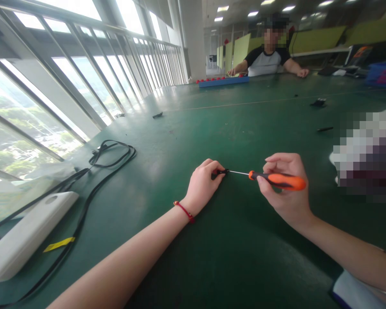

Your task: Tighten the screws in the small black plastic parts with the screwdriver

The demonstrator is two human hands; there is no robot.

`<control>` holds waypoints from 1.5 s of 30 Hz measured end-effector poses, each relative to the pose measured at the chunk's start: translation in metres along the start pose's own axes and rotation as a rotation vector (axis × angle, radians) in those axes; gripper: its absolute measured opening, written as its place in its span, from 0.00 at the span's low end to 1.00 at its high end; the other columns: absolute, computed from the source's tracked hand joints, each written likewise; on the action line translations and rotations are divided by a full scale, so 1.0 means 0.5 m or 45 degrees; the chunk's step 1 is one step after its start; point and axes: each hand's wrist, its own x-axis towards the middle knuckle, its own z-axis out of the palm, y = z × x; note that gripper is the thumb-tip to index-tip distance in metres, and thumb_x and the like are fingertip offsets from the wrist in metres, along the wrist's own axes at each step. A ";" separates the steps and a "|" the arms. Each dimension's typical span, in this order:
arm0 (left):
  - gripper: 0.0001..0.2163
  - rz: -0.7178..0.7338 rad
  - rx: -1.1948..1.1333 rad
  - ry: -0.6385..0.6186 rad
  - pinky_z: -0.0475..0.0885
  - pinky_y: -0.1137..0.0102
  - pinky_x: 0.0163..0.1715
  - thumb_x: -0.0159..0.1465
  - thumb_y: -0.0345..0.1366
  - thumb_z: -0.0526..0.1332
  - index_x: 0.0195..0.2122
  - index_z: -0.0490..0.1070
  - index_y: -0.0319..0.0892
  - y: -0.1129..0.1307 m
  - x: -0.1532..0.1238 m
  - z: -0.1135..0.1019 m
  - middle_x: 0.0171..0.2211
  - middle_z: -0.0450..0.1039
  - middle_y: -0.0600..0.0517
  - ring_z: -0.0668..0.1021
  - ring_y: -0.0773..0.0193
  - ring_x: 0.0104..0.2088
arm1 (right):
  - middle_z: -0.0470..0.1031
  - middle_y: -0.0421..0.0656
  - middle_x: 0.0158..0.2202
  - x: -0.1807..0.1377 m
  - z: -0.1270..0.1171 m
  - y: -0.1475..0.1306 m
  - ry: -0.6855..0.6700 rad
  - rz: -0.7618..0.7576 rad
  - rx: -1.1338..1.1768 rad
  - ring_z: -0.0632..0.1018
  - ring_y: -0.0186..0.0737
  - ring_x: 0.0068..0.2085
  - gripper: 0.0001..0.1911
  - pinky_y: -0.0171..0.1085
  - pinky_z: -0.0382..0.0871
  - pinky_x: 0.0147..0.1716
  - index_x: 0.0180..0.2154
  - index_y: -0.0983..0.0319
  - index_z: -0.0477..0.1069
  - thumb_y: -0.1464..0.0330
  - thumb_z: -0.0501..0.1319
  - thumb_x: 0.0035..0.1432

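My right hand (284, 189) grips an orange-handled screwdriver (278, 180), held level just above the green table (212, 128). Its thin shaft points left, and the tip meets a small black part (223, 171). My left hand (204, 184) pinches that part between thumb and fingers, resting on the table. A red string bracelet (184, 211) circles my left wrist.
A white power strip (25, 231) with black cables (109, 159) lies at the left by the window railing. Small black pieces (324, 128) are scattered on the table. Across it sits another person (268, 58) behind a blue rack (223, 80) with red items. A blurred area fills the right edge.
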 end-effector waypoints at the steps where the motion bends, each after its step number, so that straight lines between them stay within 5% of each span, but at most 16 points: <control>1: 0.04 0.000 0.000 0.002 0.72 0.70 0.35 0.60 0.29 0.61 0.34 0.74 0.43 0.000 0.000 0.000 0.35 0.72 0.52 0.76 0.64 0.35 | 0.67 0.34 0.22 0.000 0.000 -0.001 -0.031 0.000 -0.026 0.71 0.35 0.22 0.11 0.37 0.68 0.23 0.38 0.56 0.65 0.70 0.63 0.53; 4: 0.04 0.005 -0.002 0.004 0.72 0.69 0.36 0.60 0.29 0.60 0.34 0.74 0.43 -0.001 -0.001 0.001 0.35 0.72 0.52 0.75 0.65 0.35 | 0.64 0.32 0.16 -0.001 -0.001 -0.004 -0.095 0.010 -0.112 0.68 0.32 0.18 0.05 0.36 0.65 0.23 0.33 0.57 0.67 0.70 0.62 0.55; 9: 0.04 0.014 0.000 -0.003 0.72 0.70 0.35 0.60 0.29 0.60 0.34 0.74 0.43 -0.001 -0.001 0.001 0.35 0.72 0.52 0.75 0.65 0.34 | 0.69 0.36 0.27 -0.005 0.002 -0.002 0.011 -0.029 0.013 0.73 0.36 0.27 0.17 0.37 0.70 0.27 0.41 0.56 0.64 0.73 0.64 0.50; 15: 0.04 0.017 0.000 0.005 0.72 0.69 0.37 0.60 0.29 0.60 0.34 0.74 0.43 -0.001 -0.001 0.001 0.35 0.72 0.52 0.75 0.65 0.35 | 0.67 0.34 0.19 -0.008 0.001 -0.002 -0.025 0.002 -0.156 0.71 0.36 0.22 0.06 0.38 0.67 0.25 0.34 0.56 0.67 0.69 0.63 0.54; 19: 0.04 0.011 0.001 0.007 0.72 0.70 0.36 0.60 0.29 0.60 0.34 0.74 0.43 0.000 -0.001 0.000 0.35 0.72 0.52 0.75 0.64 0.35 | 0.70 0.37 0.27 -0.006 0.001 -0.002 0.015 -0.046 -0.035 0.74 0.38 0.28 0.16 0.39 0.71 0.29 0.42 0.55 0.65 0.71 0.64 0.50; 24: 0.05 0.020 -0.004 0.016 0.72 0.70 0.37 0.61 0.29 0.60 0.35 0.74 0.43 0.002 -0.001 0.000 0.35 0.72 0.52 0.75 0.65 0.35 | 0.66 0.33 0.18 -0.007 -0.001 -0.001 -0.058 -0.022 -0.163 0.70 0.36 0.22 0.06 0.39 0.67 0.27 0.35 0.56 0.67 0.70 0.63 0.54; 29: 0.05 0.013 0.004 0.020 0.72 0.70 0.36 0.60 0.29 0.59 0.34 0.74 0.43 0.003 -0.002 0.000 0.35 0.72 0.52 0.75 0.65 0.35 | 0.69 0.37 0.27 -0.007 0.000 -0.001 -0.009 -0.049 -0.033 0.74 0.38 0.27 0.17 0.39 0.70 0.29 0.43 0.56 0.65 0.72 0.64 0.50; 34: 0.04 0.005 -0.017 0.025 0.72 0.71 0.36 0.60 0.29 0.60 0.34 0.74 0.43 0.001 -0.002 0.001 0.34 0.72 0.52 0.75 0.65 0.34 | 0.65 0.33 0.17 -0.007 -0.001 -0.003 -0.081 -0.001 -0.122 0.69 0.34 0.20 0.05 0.37 0.66 0.25 0.35 0.56 0.68 0.70 0.62 0.55; 39: 0.04 0.000 -0.040 0.027 0.71 0.71 0.35 0.60 0.29 0.60 0.33 0.74 0.43 -0.001 -0.001 0.001 0.34 0.72 0.52 0.75 0.66 0.34 | 0.69 0.37 0.28 -0.007 0.000 0.003 0.005 -0.050 -0.013 0.73 0.37 0.27 0.17 0.38 0.70 0.29 0.43 0.56 0.66 0.72 0.65 0.50; 43: 0.04 -0.014 -0.045 0.032 0.71 0.71 0.35 0.59 0.29 0.61 0.33 0.74 0.43 -0.003 -0.001 0.002 0.34 0.73 0.53 0.75 0.66 0.34 | 0.65 0.34 0.19 -0.007 0.001 0.003 -0.068 0.017 -0.095 0.71 0.35 0.22 0.06 0.37 0.67 0.25 0.36 0.56 0.68 0.70 0.63 0.54; 45: 0.04 -0.020 -0.052 0.037 0.71 0.72 0.35 0.59 0.29 0.62 0.33 0.74 0.43 -0.003 -0.001 0.002 0.34 0.73 0.53 0.75 0.66 0.34 | 0.68 0.35 0.23 -0.007 0.001 0.003 -0.019 -0.030 -0.093 0.72 0.36 0.24 0.08 0.38 0.69 0.27 0.37 0.56 0.68 0.71 0.63 0.53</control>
